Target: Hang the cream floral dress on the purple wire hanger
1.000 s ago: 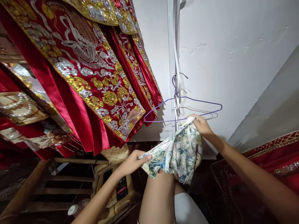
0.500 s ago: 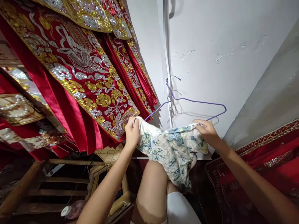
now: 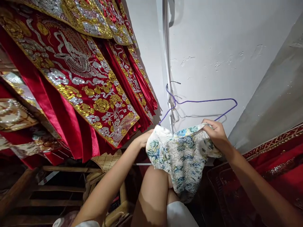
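Observation:
A cream garment (image 3: 182, 157) with a blue and green floral print hangs between both my hands, its top edge just under a purple wire hanger (image 3: 201, 102). The hanger hangs from a hook on the white wall. My right hand (image 3: 216, 134) is closed on the garment's right top corner, right at the hanger's lower wire. At the left top corner is my left hand (image 3: 144, 138), with its fingers tucked behind the cloth. The garment's lower part drapes over my bare knee (image 3: 153, 189).
Red robes (image 3: 78, 82) with gold and silver embroidery hang close on the left, reaching almost to my left hand. A wooden chair (image 3: 111, 192) stands below them. More red embroidered cloth (image 3: 272, 167) lies at the lower right. The white wall (image 3: 213, 47) is straight ahead.
My left hand rose from below to the garment's left top corner, spreading the cloth wide. Both hands and the garment have shifted right and up against the hanger's lower wire.

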`<state>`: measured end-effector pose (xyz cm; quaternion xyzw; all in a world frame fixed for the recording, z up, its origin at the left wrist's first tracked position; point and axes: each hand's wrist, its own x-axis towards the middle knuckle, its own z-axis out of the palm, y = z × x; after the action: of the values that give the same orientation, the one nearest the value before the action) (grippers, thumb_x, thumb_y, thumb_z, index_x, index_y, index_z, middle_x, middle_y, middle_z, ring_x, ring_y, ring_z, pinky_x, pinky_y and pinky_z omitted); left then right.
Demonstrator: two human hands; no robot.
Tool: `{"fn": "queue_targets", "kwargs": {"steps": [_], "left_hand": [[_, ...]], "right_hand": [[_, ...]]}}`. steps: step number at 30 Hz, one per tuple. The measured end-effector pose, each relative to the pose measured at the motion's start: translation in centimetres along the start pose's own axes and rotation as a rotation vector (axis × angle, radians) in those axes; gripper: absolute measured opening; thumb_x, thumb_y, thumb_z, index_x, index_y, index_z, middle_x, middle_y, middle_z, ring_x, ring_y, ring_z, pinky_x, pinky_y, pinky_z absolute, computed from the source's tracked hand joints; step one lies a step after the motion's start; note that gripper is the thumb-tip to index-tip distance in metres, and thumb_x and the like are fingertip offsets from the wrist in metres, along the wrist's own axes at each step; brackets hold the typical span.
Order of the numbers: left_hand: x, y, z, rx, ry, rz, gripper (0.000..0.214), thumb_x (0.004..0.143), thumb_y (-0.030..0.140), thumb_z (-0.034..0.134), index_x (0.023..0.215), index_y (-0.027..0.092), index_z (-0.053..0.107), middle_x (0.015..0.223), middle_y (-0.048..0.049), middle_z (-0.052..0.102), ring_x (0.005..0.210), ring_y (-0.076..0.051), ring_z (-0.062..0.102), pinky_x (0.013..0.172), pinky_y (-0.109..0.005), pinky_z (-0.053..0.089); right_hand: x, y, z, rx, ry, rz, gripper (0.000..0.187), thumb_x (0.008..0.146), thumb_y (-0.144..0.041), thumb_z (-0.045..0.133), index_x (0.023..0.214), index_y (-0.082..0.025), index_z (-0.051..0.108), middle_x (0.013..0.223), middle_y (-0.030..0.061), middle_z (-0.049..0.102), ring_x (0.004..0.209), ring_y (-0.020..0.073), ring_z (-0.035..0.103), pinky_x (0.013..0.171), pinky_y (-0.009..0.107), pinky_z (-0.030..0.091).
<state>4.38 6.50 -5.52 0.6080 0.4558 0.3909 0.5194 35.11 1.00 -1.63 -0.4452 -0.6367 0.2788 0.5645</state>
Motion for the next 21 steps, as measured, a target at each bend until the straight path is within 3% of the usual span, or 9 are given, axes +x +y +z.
{"fn": "queue_targets", "kwargs": {"steps": [4, 7, 10, 15, 19, 21], "left_hand": [[0.4, 3.0, -3.2, 0.181, 0.072, 0.032, 0.030, 0.071, 0.045, 0.081, 0.069, 0.016, 0.074, 0.070, -0.0067, 0.071, 0.080, -0.026, 0.067, 0.076, -0.035, 0.052], [0.4, 5.1, -5.0, 0.511, 0.232, 0.131, 0.020, 0.073, 0.035, 0.077, 0.061, 0.020, 0.071, 0.063, -0.0053, 0.065, 0.083, -0.026, 0.063, 0.075, -0.031, 0.046], [0.1, 5.6, -5.8, 0.799, 0.345, 0.141, 0.021, 0.076, 0.030, 0.072, 0.057, 0.021, 0.068, 0.055, -0.0041, 0.060, 0.069, -0.023, 0.060, 0.068, -0.030, 0.042], [0.4, 4.8, -5.8, 0.683, 0.384, 0.093, 0.028, 0.090, 0.033, 0.057, 0.072, 0.017, 0.073, 0.058, -0.0045, 0.067, 0.057, -0.021, 0.062, 0.061, -0.029, 0.044], [1.7, 4.6, -6.0, 0.567, 0.418, 0.104, 0.025, 0.089, 0.033, 0.059, 0.084, 0.015, 0.076, 0.070, -0.0061, 0.074, 0.061, -0.021, 0.067, 0.060, -0.029, 0.049], [2.0, 4.0, -6.0, 0.512, 0.402, 0.090, 0.022, 0.088, 0.029, 0.060, 0.086, 0.014, 0.077, 0.064, -0.0048, 0.072, 0.056, -0.020, 0.066, 0.059, -0.029, 0.051]], "right_hand": [[-0.1, 0.7, 0.7, -0.067, 0.008, -0.030, 0.022, 0.076, -0.025, 0.055, 0.058, -0.022, 0.043, 0.059, -0.0035, 0.036, 0.059, 0.0135, 0.035, 0.056, 0.028, 0.026], [-0.4, 0.8, 1.2, -0.121, 0.013, -0.041, 0.022, 0.076, -0.025, 0.054, 0.058, -0.022, 0.041, 0.059, -0.0036, 0.034, 0.059, 0.0132, 0.035, 0.055, 0.027, 0.026], [-0.5, 0.5, 1.2, -0.173, 0.005, -0.025, 0.022, 0.075, -0.025, 0.055, 0.059, -0.022, 0.040, 0.060, -0.0038, 0.034, 0.059, 0.0127, 0.035, 0.055, 0.027, 0.026], [-0.9, -0.4, 1.0, -0.206, -0.035, 0.026, 0.019, 0.074, -0.025, 0.054, 0.059, -0.022, 0.042, 0.060, -0.0039, 0.036, 0.059, 0.0122, 0.036, 0.055, 0.026, 0.027], [-1.2, -1.3, 0.8, -0.216, -0.083, 0.076, 0.017, 0.074, -0.026, 0.053, 0.060, -0.022, 0.044, 0.058, -0.0041, 0.036, 0.056, 0.0119, 0.035, 0.051, 0.026, 0.026], [-1.5, -1.5, 0.4, -0.223, -0.083, 0.079, 0.015, 0.073, -0.025, 0.053, 0.060, -0.022, 0.046, 0.058, -0.0038, 0.037, 0.056, 0.0120, 0.034, 0.051, 0.025, 0.026]]}}
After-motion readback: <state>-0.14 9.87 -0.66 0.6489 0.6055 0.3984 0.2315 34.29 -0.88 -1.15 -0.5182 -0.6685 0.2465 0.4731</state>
